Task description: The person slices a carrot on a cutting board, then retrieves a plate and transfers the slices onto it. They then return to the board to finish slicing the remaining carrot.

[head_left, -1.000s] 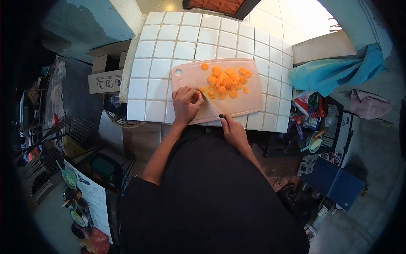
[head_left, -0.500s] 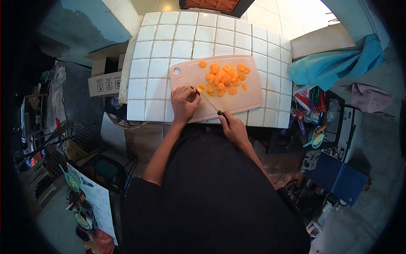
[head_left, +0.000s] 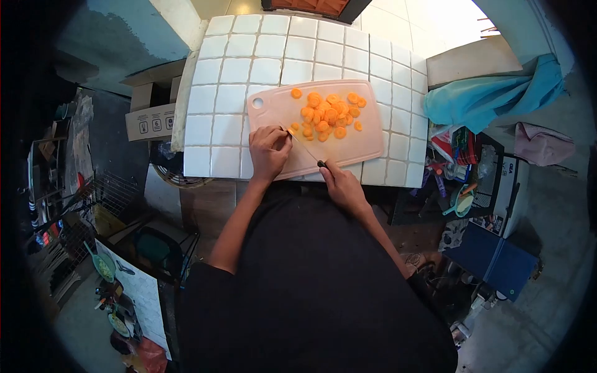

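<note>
The right hand (head_left: 345, 188) grips a knife (head_left: 321, 164), carrot slices (head_left: 329, 114) (heaped) beyond its blade.

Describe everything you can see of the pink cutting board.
The cutting board is pale pink, looks like plastic, and is roughly rectangular with rounded corners and a round hole at its far left corner. It lies flat, slightly skewed, on the white tiled counter, close to the near edge. Orange carrot slices lie on it, mostly heaped right of centre. The left hand and a knife are over it; whether either touches it is unclear.
</note>
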Demonstrator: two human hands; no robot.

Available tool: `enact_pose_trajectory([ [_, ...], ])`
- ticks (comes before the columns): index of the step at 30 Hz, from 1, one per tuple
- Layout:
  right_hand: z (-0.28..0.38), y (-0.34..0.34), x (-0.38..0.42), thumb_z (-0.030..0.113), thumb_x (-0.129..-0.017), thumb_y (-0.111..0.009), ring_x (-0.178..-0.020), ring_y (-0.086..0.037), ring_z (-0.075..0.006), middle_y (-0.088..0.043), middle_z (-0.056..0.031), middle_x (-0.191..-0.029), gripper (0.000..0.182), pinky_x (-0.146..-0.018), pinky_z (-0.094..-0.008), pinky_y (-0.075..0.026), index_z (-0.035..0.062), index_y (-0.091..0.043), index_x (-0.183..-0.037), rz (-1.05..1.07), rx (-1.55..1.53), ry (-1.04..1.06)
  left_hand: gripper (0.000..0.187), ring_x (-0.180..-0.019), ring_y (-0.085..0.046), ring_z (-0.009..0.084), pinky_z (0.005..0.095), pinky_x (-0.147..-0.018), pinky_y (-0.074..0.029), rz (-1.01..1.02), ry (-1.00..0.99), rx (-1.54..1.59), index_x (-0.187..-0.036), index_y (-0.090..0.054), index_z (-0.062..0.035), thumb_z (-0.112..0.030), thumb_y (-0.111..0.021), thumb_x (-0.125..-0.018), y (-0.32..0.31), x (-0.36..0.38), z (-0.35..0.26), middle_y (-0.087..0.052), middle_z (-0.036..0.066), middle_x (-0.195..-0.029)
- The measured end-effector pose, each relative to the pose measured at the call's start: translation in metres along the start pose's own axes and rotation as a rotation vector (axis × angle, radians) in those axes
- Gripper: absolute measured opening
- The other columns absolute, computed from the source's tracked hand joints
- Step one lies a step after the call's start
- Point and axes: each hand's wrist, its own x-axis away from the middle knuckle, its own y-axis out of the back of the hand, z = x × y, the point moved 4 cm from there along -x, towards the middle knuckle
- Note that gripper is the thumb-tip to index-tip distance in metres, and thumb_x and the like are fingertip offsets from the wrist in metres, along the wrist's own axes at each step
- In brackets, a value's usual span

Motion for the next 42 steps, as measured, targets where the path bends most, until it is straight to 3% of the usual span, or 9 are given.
enact_pose_trajectory([
  [6, -0.005, -0.005, -0.005, 0.034, -0.109, -0.047, -0.08, -0.063, -0.0536, -0.065, -0.0301, -0.079, 0.029, -0.069, -0.062, -0.047, 0.0058, -0.052, -0.106, 0.053, -0.001, 0.008, 0.011, -0.089, -0.065, 0.0238, 0.0383, -0.086, -0.043, 0.003, -0.009, 0.01, -0.084, -0.072, -0.0089, -0.01, -0.081, -0.079, 0.004, -0.002, -0.001, -0.071, 0.002, -0.091],
  [14, 0.004, -0.011, -0.008, 0.037, -0.108, -0.047, -0.078, -0.065, -0.052, -0.068, -0.0289, -0.081, 0.031, -0.07, -0.0623, -0.049, 0.0065, -0.054, -0.106, -0.026, 0.129, -0.099, 0.009, -0.091, -0.066, 0.0231, 0.0379, -0.087, -0.044, 0.026, -0.005, 0.035, -0.087, -0.074, -0.009, -0.01, -0.081, -0.081, 0.003, -0.001, 0.002, -0.073, 0.003, -0.093],
  [20, -0.01, -0.014, 0.0, 0.039, -0.107, -0.05, -0.077, -0.065, -0.0512, -0.067, -0.0281, -0.078, 0.034, -0.068, -0.0621, -0.048, 0.0061, -0.056, -0.102, -0.07, 0.034, -0.113, 0.01, -0.091, -0.067, 0.0239, 0.0382, -0.087, -0.044, 0.027, -0.009, 0.043, -0.086, -0.073, -0.0084, -0.01, -0.081, -0.081, 0.003, -0.001, 0.001, -0.073, 0.004, -0.094],
  [29, -0.001, -0.01, 0.001, 0.037, -0.107, -0.051, -0.077, -0.066, -0.0501, -0.067, -0.0276, -0.078, 0.032, -0.067, -0.06, -0.049, 0.0058, -0.057, -0.103, -0.079, 0.011, -0.008, 0.014, -0.092, -0.066, 0.0269, 0.0393, -0.089, -0.044, 0.016, -0.014, 0.068, -0.085, -0.07, -0.0053, -0.006, -0.081, -0.077, 0.003, 0.002, 0.004, -0.072, 0.006, -0.093],
  [42, 0.009, -0.018, -0.014, 0.037, -0.108, -0.047, -0.079, -0.067, -0.0505, -0.068, -0.028, -0.08, 0.03, -0.069, -0.0618, -0.05, 0.0076, -0.055, -0.105, -0.054, 0.147, -0.071, 0.011, -0.089, -0.067, 0.026, 0.0392, -0.087, -0.045, 0.004, -0.024, 0.098, -0.086, -0.072, -0.0066, -0.007, -0.081, -0.081, 0.004, 0.002, 0.002, -0.073, 0.006, -0.091],
])
